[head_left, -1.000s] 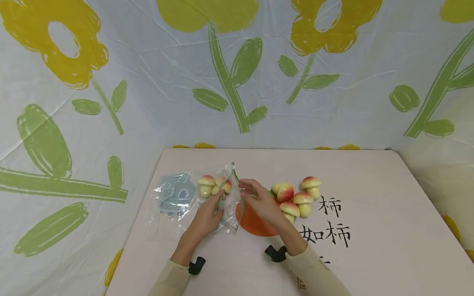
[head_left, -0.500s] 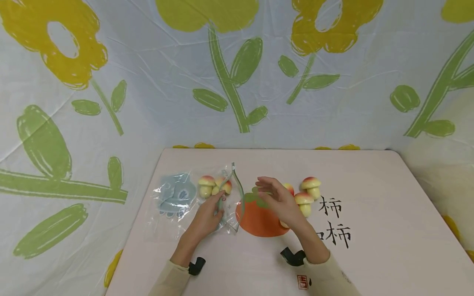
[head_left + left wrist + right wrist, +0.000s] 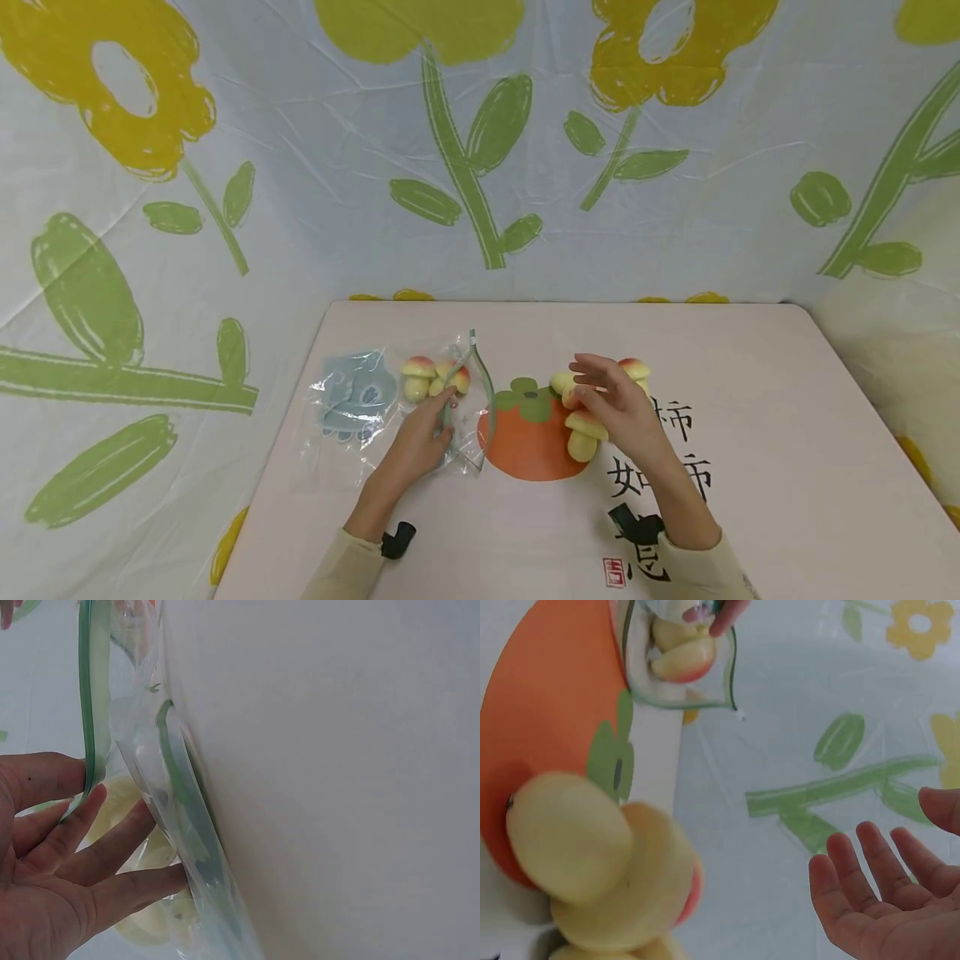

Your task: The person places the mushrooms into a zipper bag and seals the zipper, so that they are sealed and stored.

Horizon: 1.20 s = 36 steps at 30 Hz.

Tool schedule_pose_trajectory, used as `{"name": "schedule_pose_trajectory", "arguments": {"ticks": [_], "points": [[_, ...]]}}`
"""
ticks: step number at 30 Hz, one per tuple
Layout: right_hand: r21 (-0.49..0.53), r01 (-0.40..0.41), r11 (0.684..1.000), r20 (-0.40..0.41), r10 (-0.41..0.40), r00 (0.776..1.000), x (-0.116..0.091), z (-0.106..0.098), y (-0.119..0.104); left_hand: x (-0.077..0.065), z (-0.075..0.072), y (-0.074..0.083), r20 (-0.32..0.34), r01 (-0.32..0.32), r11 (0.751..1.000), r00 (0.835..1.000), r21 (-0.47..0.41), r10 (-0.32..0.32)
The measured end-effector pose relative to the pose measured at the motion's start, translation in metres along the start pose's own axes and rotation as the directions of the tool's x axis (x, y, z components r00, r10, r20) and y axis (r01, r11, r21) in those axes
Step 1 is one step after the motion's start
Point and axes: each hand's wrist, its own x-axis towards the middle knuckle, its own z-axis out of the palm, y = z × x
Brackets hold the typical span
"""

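My left hand (image 3: 420, 433) pinches the rim of a clear zip bag (image 3: 470, 429), whose mouth gapes toward the right. In the left wrist view, thumb and finger grip the green zip strip (image 3: 86, 690), with other fingers along the plastic. Inside the bag lie toy mushrooms (image 3: 417, 379) with red-yellow caps, beside a blue printed figure (image 3: 358, 392) on the plastic. My right hand (image 3: 618, 412) hovers over several loose toy mushrooms (image 3: 583, 437), partly covering them. In the right wrist view its fingers (image 3: 877, 862) are spread and relaxed, holding nothing, apart from the mushrooms (image 3: 570, 836).
The pale pink table (image 3: 765, 417) carries a printed orange persimmon (image 3: 528, 446) and black characters (image 3: 678, 422). A flower-patterned cloth (image 3: 315, 208) hangs behind the table and along its sides. Black wrist mounts (image 3: 397, 540) are worn under both forearms.
My right hand has left the bag's mouth and moved right, over the loose mushrooms. The left hand and the bag stay in place.
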Motion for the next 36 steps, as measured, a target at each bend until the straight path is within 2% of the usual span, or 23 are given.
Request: {"name": "schedule_pose_trajectory", "arguments": {"ticks": [7, 14, 17, 21, 25, 30, 36], "points": [[-0.064, 0.030, 0.997, -0.059, -0.034, 0.998, -0.009, -0.022, 0.008, 0.000, -0.002, 0.002, 0.016, 0.015, 1.000, 1.000, -0.027, -0.014], [-0.104, 0.055, 0.993, -0.099, -0.065, 0.993, -0.014, -0.043, 0.015, -0.001, 0.000, 0.001, 0.006, 0.001, 1.000, 1.000, -0.011, -0.001], [-0.116, 0.036, 0.993, -0.145, -0.052, 0.988, -0.014, -0.053, 0.022, 0.000, 0.000, 0.001, 0.003, -0.003, 1.000, 1.000, -0.012, 0.003], [-0.127, -0.035, 0.991, -0.218, 0.006, 0.976, -0.010, -0.068, 0.034, 0.000, -0.001, 0.001, 0.005, 0.002, 1.000, 1.000, -0.018, -0.002], [-0.140, -0.083, 0.987, -0.255, 0.045, 0.966, -0.005, -0.079, 0.045, 0.000, -0.001, 0.000, 0.009, 0.009, 1.000, 1.000, -0.015, -0.009], [-0.184, -0.141, 0.973, -0.221, 0.099, 0.970, 0.004, -0.092, 0.061, 0.000, -0.001, 0.000, 0.002, 0.000, 1.000, 1.000, -0.013, 0.000], [-0.190, -0.212, 0.959, -0.070, 0.202, 0.977, 0.010, -0.108, 0.084, 0.000, -0.001, 0.000, 0.010, -0.002, 1.000, 1.000, -0.024, 0.002]]}}
